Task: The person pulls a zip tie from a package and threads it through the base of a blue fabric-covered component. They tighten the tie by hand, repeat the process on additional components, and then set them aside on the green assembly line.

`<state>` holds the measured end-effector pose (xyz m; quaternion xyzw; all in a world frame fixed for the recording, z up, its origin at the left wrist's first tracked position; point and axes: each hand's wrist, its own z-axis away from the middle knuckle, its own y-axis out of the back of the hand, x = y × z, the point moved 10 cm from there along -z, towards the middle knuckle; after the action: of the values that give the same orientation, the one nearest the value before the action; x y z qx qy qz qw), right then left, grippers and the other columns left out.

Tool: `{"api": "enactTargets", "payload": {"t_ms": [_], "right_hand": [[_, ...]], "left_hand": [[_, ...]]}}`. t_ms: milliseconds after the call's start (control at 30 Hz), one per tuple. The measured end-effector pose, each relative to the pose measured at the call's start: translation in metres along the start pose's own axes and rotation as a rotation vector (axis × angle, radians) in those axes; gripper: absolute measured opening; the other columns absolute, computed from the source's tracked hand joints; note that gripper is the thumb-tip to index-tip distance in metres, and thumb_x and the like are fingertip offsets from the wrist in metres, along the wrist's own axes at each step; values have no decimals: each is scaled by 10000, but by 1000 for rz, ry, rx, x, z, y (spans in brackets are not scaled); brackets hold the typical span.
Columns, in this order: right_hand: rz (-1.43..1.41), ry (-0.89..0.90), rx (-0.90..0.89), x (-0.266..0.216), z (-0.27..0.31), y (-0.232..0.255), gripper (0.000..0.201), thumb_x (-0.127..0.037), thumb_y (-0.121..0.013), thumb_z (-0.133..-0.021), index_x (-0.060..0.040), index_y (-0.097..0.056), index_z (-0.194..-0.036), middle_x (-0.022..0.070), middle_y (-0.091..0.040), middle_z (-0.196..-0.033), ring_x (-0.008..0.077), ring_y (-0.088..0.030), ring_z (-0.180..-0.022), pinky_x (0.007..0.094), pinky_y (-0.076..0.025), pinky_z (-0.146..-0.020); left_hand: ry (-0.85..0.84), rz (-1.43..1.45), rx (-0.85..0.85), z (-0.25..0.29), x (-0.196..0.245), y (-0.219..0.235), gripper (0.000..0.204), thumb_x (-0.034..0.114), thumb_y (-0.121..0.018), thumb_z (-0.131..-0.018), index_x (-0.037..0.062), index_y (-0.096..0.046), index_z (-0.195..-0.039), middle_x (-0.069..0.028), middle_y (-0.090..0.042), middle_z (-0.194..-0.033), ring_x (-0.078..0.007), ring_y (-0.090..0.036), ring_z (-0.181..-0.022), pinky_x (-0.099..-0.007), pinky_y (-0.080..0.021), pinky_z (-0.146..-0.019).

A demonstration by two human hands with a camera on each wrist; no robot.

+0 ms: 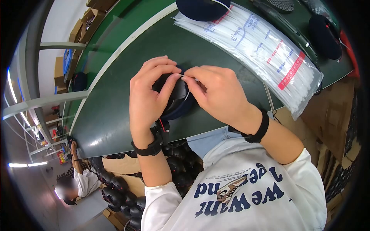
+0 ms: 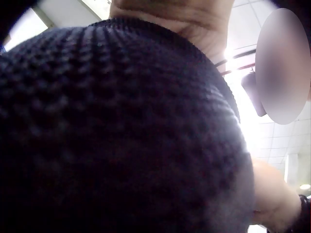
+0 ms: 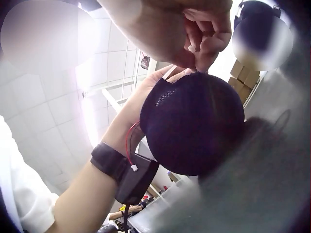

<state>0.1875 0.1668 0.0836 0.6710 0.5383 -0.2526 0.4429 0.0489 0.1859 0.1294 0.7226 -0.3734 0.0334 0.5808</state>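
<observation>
A round, dark knit-covered object (image 1: pixel 178 111) is held over the table; in the right wrist view the same cover (image 3: pixel 194 126) hangs at the centre, and the cover (image 2: pixel 121 131) fills most of the left wrist view. A thin white strap (image 1: pixel 188 94) runs along its opening. The left hand (image 1: pixel 147 90) curls beside the object, thumb and fingertips pinching at the strap. The right hand (image 1: pixel 221 88) meets it there, thumb and forefinger pinching the strap's end. Red and black wires with a white plug (image 3: pixel 134 168) hang from the cover's edge.
A clear bag of white straps (image 1: pixel 262 50) lies across the green table (image 1: pixel 111 111). Dark covered objects stand at the table's far side and right, one (image 1: pixel 325 36) near a long dark tool. Many black round parts (image 1: pixel 115 188) are piled below the edge. Another person (image 1: pixel 83 181) works at lower left.
</observation>
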Motion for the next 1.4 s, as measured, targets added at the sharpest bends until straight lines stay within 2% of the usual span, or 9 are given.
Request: {"api": "enactTargets", "payload": {"t_ms": [400, 500, 633, 733, 933, 1133, 1233, 1300, 1400], "right_hand": [[70, 12, 48, -5, 8, 15, 70, -90, -750, -939, -34, -739, -981, 163, -746, -891, 383, -723, -794, 450, -579, -700], [91, -121, -34, -3, 10, 21, 106, -70, -766, -964, 2, -799, -1035, 178, -786, -958, 309, -767, -805, 385, -598, -731], [173, -17, -9, -2, 10, 17, 152, -45, -739, -1007, 24, -801, -1127, 167, -813, -1029, 225, -774, -861, 321, -590, -747], [207, -100, -43, 5, 7, 11, 180, -72, -720, -1032, 28, -797, -1161, 152, -815, -1023, 178, -744, -851, 303, -573, -733], [183, -156, -68, 26, 15, 18, 215, -78, -706, -1049, 43, -780, -1210, 158, -814, -1042, 165, -736, -872, 298, -568, -785], [15, -254, -99, 35, 9, 9, 233, -67, -699, -1052, 36, -764, -1251, 124, -801, -1070, 142, -718, -913, 286, -566, -817], [-248, -327, -116, 39, 19, 14, 264, -43, -678, -1055, 30, -723, -1304, 83, -770, -1092, 124, -697, -929, 265, -558, -825], [-343, -354, -100, 41, 25, 15, 190, -27, -667, -1051, 28, -711, -1228, 70, -739, -1100, 113, -691, -933, 257, -567, -835], [-541, -390, -185, 42, 24, 5, 165, 14, -659, -1041, 37, -709, -1197, 70, -741, -1104, 103, -699, -953, 251, -569, -855]], "left_hand": [[-38, 42, 25, -3, 1, 3, 156, 51, -792, -817, 46, -777, -973, -119, -762, -1015, -351, -721, -969, -430, -569, -902], [-103, 107, 38, -2, 3, 0, 117, 80, -784, -822, 37, -759, -928, -120, -758, -1008, -352, -714, -978, -446, -569, -900], [-158, 120, 133, 6, 4, 0, 82, 79, -776, -798, 44, -746, -865, -103, -727, -912, -357, -680, -936, -456, -533, -896], [-156, 112, 163, 4, 1, -8, 47, 99, -773, -802, 74, -768, -842, -87, -731, -904, -340, -681, -930, -458, -525, -897], [-159, 68, 126, 3, 0, -19, 59, 146, -783, -812, 93, -786, -837, -64, -745, -915, -310, -683, -970, -442, -508, -979], [-103, 131, 162, 8, 2, -7, 92, 138, -796, -833, 70, -766, -887, -84, -717, -990, -330, -662, -1025, -445, -503, -1003], [-41, 143, 274, 39, 27, 30, 319, 226, -854, -809, 51, -714, -1036, -120, -678, -1111, -353, -636, -1143, -454, -487, -1053], [0, 53, 205, 61, 41, 21, 401, 281, -886, -795, 56, -721, -1082, -129, -671, -1233, -380, -626, -1209, -491, -463, -1103], [82, -98, 213, 72, 37, -3, 248, 124, -883, -785, 86, -764, -999, -67, -738, -1082, -302, -688, -1106, -513, -485, -1090]]}}
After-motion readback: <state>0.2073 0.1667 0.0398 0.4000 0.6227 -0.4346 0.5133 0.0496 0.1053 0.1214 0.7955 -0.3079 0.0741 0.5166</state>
